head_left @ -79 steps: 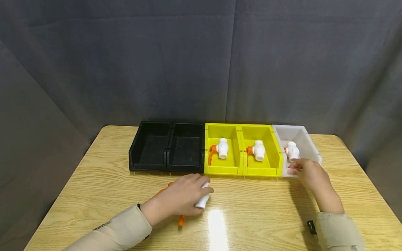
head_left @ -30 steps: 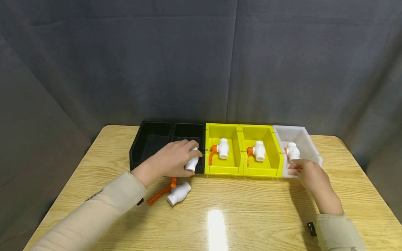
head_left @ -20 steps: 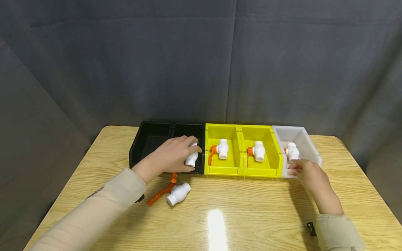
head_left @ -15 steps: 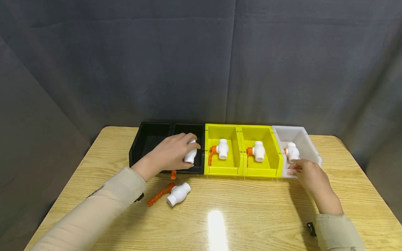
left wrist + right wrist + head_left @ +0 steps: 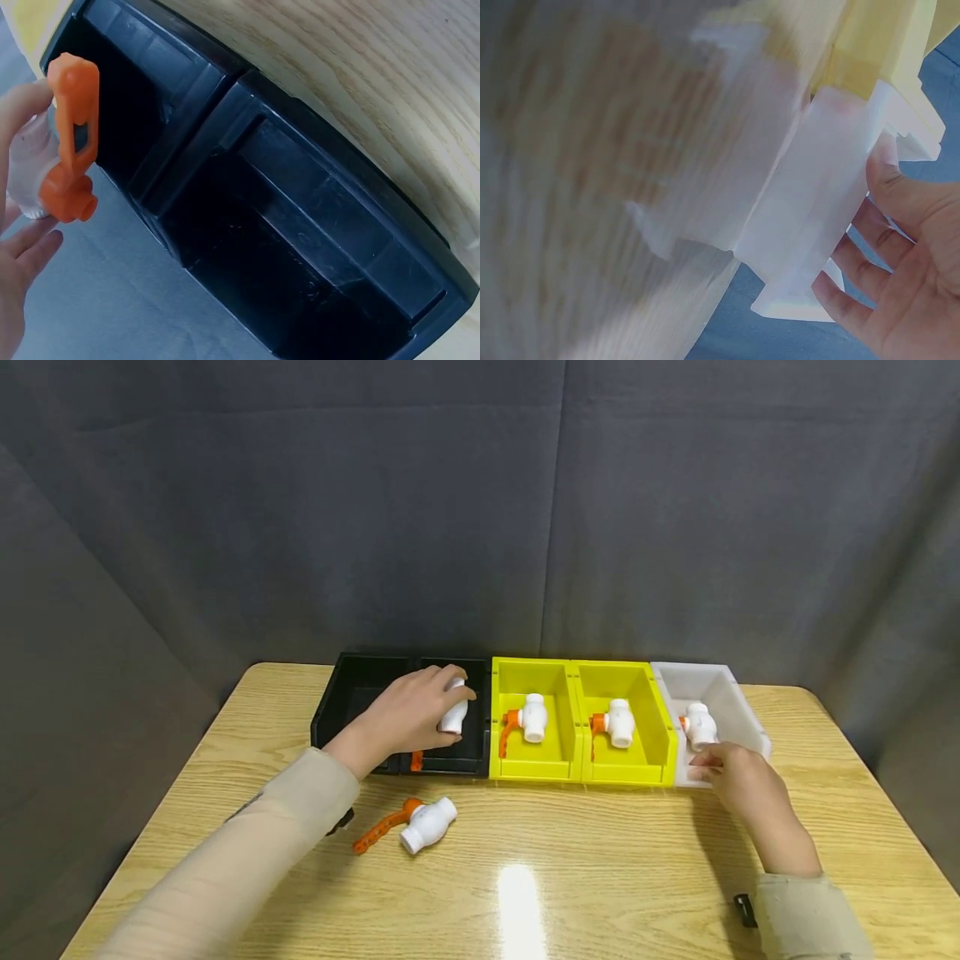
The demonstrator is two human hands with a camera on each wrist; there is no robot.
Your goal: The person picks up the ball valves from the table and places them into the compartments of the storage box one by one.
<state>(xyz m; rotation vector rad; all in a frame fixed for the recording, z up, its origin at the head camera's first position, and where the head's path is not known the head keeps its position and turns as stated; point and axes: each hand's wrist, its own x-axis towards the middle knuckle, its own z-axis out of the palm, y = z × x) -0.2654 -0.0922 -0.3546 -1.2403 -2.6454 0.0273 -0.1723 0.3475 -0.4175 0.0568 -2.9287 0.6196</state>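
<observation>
My left hand [image 5: 412,706] grips a white ball valve [image 5: 453,717] by its body over the right-hand black bin [image 5: 472,758]. The valve's orange lever handle [image 5: 76,112] sticks out below the hand and shows fully in the left wrist view. On the table in front lies a second ball valve [image 5: 429,824], its orange handle pointing left. My right hand [image 5: 750,785] holds the low front wall of the white bin [image 5: 750,714], its fingers [image 5: 864,266] over the rim. Inside that bin rests another ball valve [image 5: 701,725], close to the fingertips.
Two yellow bins [image 5: 536,768] stand between the black and white ones, each with a ball valve [image 5: 533,718] in it. At the left end is another black bin [image 5: 324,714], partly behind my left arm. A grey curtain [image 5: 480,510] hangs behind the wooden table [image 5: 637,877].
My left hand has picked a ball valve off the table and carried it up and back over the right-hand black bin. My right hand stays at the white bin.
</observation>
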